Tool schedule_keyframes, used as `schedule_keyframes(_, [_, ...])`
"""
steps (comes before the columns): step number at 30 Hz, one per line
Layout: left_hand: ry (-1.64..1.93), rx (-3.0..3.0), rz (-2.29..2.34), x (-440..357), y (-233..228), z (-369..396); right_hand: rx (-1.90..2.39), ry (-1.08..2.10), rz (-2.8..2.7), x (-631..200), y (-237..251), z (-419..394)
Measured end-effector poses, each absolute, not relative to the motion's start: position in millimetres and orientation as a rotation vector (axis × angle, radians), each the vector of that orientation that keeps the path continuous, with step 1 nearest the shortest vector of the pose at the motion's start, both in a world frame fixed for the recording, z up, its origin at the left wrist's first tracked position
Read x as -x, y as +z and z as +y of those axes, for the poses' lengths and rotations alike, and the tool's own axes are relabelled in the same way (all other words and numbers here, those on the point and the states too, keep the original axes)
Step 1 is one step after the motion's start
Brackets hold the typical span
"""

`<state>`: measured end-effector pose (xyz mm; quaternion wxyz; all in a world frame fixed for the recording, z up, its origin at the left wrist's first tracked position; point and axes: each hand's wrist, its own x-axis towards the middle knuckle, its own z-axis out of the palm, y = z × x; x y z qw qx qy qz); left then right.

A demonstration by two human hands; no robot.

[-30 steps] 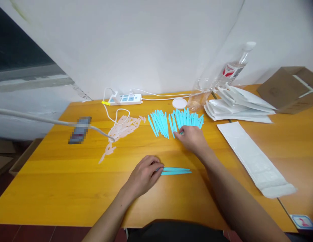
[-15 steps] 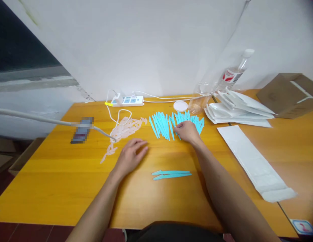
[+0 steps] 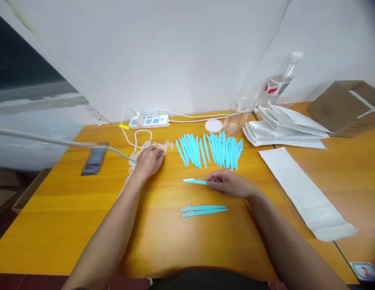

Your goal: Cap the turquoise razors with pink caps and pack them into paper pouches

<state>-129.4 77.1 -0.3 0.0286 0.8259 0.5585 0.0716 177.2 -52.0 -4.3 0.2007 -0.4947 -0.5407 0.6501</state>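
My right hand (image 3: 228, 184) holds one thin blue plastic stick (image 3: 194, 181) by its end, just above the wooden table (image 3: 69, 217). Behind it lies a row of several more blue sticks (image 3: 210, 150). Two blue sticks (image 3: 203, 210) lie side by side on the table in front of that hand. My left hand (image 3: 149, 160) rests on a heap of pale pink plastic pieces (image 3: 159, 147), fingers curled over them; whether it grips one is hidden.
A white power strip (image 3: 148, 120) with cables sits at the back. A white lid (image 3: 213, 125), clear jar (image 3: 239, 114), water bottle (image 3: 276, 83), stacked white pouches (image 3: 284, 128), one long flat pouch (image 3: 302, 191) and a cardboard box (image 3: 346, 106) stand to the right. A blurred phone (image 3: 94, 159) lies left.
My right hand drew one blue stick out of the row toward me. My left hand left the two sticks in front and moved back left onto the pink pieces.
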Motion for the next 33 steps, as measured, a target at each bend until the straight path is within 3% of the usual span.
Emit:
schedule_keyframes(10, [0.373, -2.481, 1.643, 128, 3, 87, 1.353, 1.796, -1.517, -177, -8, -53])
schedule_keyframes(17, [0.689, -1.974, 1.267, 116, 7, 12, 1.307, 1.844, -1.537, -184, -7, -51])
schedule_keyframes(22, [0.699, -1.639, 1.152, 104, -8, -33, 1.318, 1.848, -1.531, -185, -5, -52])
schedule_keyframes(30, [0.692, -1.689, 1.097, 93, -21, -40, 1.313, 1.85, -1.582, -181, -5, -53])
schedule_keyframes(33, [0.666, -1.731, 1.06, 86, -15, -46, 1.338, 1.708, -1.738, -174, -2, -57])
